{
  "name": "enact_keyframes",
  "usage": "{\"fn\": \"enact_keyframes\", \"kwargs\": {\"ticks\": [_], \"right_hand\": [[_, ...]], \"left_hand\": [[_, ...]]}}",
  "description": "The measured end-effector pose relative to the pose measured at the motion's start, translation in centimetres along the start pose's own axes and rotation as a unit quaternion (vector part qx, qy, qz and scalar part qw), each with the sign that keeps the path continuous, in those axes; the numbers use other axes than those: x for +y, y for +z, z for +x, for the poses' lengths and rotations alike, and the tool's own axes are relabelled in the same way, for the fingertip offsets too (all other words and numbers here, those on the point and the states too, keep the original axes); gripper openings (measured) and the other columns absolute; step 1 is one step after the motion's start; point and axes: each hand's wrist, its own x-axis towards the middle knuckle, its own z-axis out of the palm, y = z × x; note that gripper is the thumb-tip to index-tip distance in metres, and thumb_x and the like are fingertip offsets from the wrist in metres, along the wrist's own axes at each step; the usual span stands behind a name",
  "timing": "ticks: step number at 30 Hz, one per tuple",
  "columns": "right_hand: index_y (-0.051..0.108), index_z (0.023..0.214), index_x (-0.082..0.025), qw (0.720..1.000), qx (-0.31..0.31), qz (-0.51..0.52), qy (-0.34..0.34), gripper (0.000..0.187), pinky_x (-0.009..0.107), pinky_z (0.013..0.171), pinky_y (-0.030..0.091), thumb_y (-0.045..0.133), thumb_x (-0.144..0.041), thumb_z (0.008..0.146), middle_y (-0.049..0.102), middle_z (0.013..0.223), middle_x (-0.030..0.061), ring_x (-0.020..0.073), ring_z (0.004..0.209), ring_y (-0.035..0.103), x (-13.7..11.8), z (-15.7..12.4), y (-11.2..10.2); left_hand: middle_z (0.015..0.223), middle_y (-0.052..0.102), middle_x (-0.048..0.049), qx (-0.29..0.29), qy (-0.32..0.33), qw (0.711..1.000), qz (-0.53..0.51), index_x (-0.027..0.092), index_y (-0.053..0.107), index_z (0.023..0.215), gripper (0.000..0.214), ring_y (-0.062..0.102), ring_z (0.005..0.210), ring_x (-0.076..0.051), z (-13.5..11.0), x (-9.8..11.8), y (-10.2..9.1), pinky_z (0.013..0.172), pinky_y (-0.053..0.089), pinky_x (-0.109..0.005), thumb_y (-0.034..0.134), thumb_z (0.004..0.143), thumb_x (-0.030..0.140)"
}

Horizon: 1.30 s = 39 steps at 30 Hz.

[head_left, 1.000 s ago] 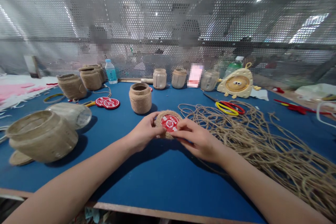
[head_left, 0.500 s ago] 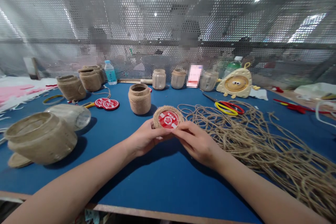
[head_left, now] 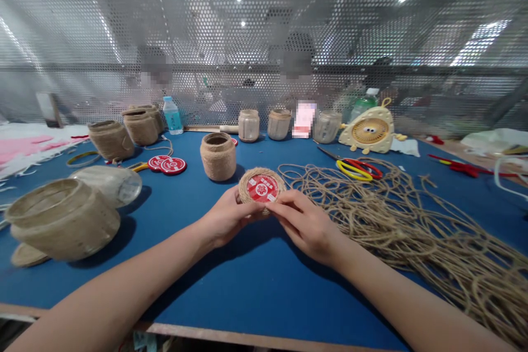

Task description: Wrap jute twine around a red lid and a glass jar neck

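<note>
Left hand [head_left: 227,220]: fingers clamped under the twine-wrapped disc [head_left: 260,188], fingertips hidden behind it.
Right hand [head_left: 306,225]: fingers together, clamped on its lower edge.
Right of fingers: loose jute twine [head_left: 371,214].

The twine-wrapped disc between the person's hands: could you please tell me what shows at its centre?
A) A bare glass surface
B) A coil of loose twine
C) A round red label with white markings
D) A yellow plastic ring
C: the twine-wrapped disc, held by the left hand and right hand, has a round red label with white markings at its centre.
</note>
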Motion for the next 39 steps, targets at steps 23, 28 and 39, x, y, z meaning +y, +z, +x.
{"fn": "enact_keyframes", "kwargs": {"ticks": [23,28,39], "right_hand": [[0.058,0.069,-0.017,0.915,-0.022,0.203,0.347,0.012,0.023,0.053,0.044,0.053,-0.025,0.076,0.06,0.064,0.0,0.0113,0.057,0.055,0.8,1.4,-0.9],[0.056,0.065,-0.017,0.938,-0.008,0.161,0.308,0.01,0.021,0.05,0.041,0.056,-0.023,0.073,0.057,0.063,0.0001,0.0101,0.055,0.051,0.5,1.5,-0.9],[0.057,0.073,-0.017,0.966,-0.022,0.043,0.253,0.007,0.022,0.051,0.039,0.054,-0.021,0.077,0.062,0.062,-0.0005,0.0104,0.051,0.053,-0.2,0.8,-0.1]], "left_hand": [[0.081,0.063,-0.0017,0.044,0.038,0.986,0.154,0.014,0.056,0.097,0.037,0.055,0.066,-0.008,0.1,1.0,-0.2,0.061,0.042,-0.018,0.063,0.06,0.008],[0.091,0.064,-0.0045,0.02,0.032,0.977,0.211,0.012,0.057,0.098,0.04,0.058,0.079,-0.014,0.0,0.9,-0.1,0.072,0.044,-0.023,0.059,0.059,0.004],[0.103,0.063,-0.0079,0.013,0.08,0.948,0.308,0.013,0.055,0.103,0.042,0.058,0.093,-0.019,0.1,0.1,-0.2,0.083,0.044,-0.029,0.06,0.062,0.006]]}}
